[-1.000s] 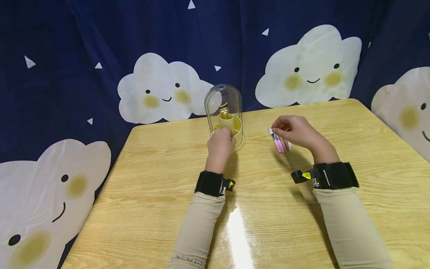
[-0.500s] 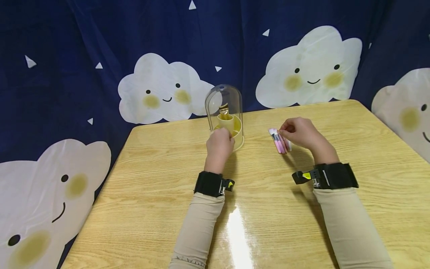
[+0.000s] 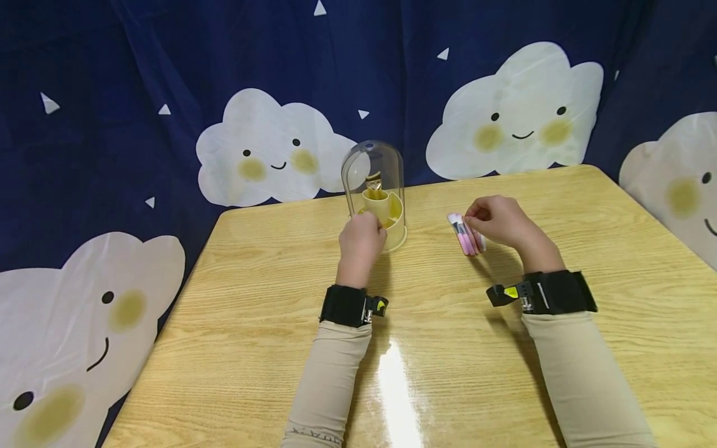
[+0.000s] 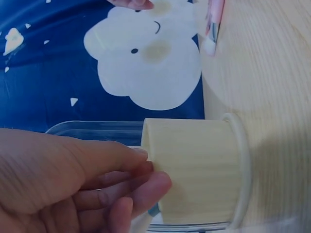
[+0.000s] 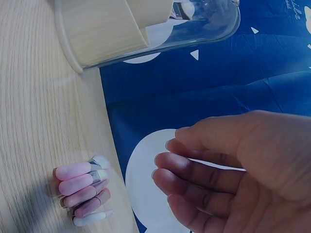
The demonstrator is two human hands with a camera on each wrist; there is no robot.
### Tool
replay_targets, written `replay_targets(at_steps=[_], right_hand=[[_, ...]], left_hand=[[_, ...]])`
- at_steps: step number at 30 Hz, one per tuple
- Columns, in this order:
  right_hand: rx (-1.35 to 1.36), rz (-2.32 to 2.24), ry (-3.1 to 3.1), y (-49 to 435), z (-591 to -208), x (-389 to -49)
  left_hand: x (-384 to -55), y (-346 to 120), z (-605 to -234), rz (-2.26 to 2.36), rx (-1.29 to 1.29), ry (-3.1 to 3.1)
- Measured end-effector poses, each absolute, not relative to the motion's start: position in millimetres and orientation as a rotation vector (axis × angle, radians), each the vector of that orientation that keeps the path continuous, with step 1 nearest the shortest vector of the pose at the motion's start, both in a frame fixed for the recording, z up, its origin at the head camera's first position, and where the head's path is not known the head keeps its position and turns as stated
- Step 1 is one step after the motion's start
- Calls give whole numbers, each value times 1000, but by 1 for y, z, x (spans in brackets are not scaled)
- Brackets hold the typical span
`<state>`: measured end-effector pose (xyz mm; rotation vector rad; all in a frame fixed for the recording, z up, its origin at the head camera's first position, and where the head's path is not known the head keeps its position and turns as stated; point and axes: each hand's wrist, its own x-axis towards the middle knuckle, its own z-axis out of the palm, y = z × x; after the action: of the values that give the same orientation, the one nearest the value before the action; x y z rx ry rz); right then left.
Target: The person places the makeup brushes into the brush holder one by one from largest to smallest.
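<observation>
A cream compartmented brush holder stands under a clear domed cover. A brush with a shiny ferrule pokes up from its raised middle cup. My left hand is at the holder's near side, fingers loosely bent at the rim; in the left wrist view a pale-tipped brush shows just below the fingertips, inside the holder, partly hidden. My right hand hovers beside several small makeup brushes, mostly pink-handled. The right wrist view shows its fingers relaxed, holding nothing, apart from the brushes.
The wooden table runs up to a dark blue curtain with smiling clouds. The dome stands near the table's back edge. Black camera straps circle both wrists.
My right hand has shifted slightly right, off the white brush tips, then stays still. My left hand has drifted a little left at the holder, uncovering more of its front.
</observation>
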<state>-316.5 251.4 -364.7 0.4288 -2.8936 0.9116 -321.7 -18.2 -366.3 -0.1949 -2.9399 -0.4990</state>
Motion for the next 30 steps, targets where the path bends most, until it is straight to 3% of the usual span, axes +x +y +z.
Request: replay_targets(at_steps=[5,14,30], right_hand=[[415,904,-2906,251,-366,-317],[407,845,-3092,244,-386,-322],[216,803,-3109,230,-411,-325]], left_hand=[[-316,-15,-358,-509,-256,-2913],[-299,14,-356,-685,-714,-2993],[-299,29,-368,-622,-611,-2978]])
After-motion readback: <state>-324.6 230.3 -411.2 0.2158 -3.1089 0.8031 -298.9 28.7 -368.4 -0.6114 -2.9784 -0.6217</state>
